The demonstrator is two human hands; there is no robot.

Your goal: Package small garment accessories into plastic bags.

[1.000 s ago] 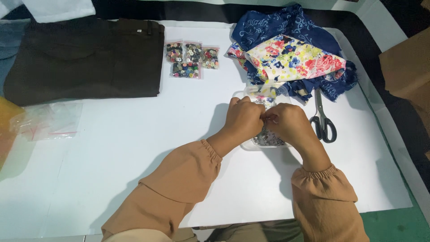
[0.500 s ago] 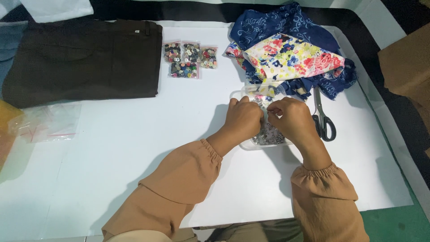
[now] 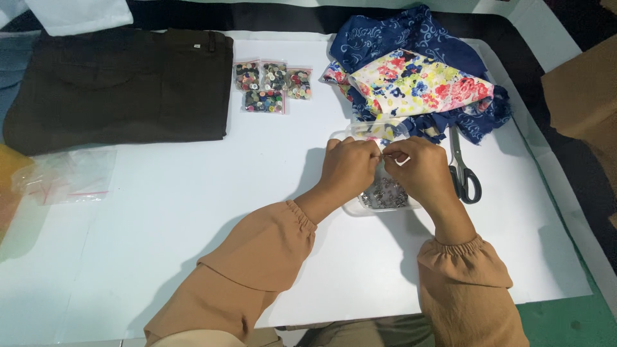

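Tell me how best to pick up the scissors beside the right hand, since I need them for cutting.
Take the scissors by the dark handle loops, coming from the near edge of the table. They lie flat with the loops toward the person and the blades pointing away, partly under the folded cloth.

Whatever the hands (image 3: 384, 166) are pinching between their fingertips is too small to tell; they are covering most of the clear box (image 3: 379, 196), and the brown trousers (image 3: 116, 90) are running off the left edge

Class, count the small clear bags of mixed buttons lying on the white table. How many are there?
4: three button bags in a row, one below them, beside the dark trousers. None seem hidden.
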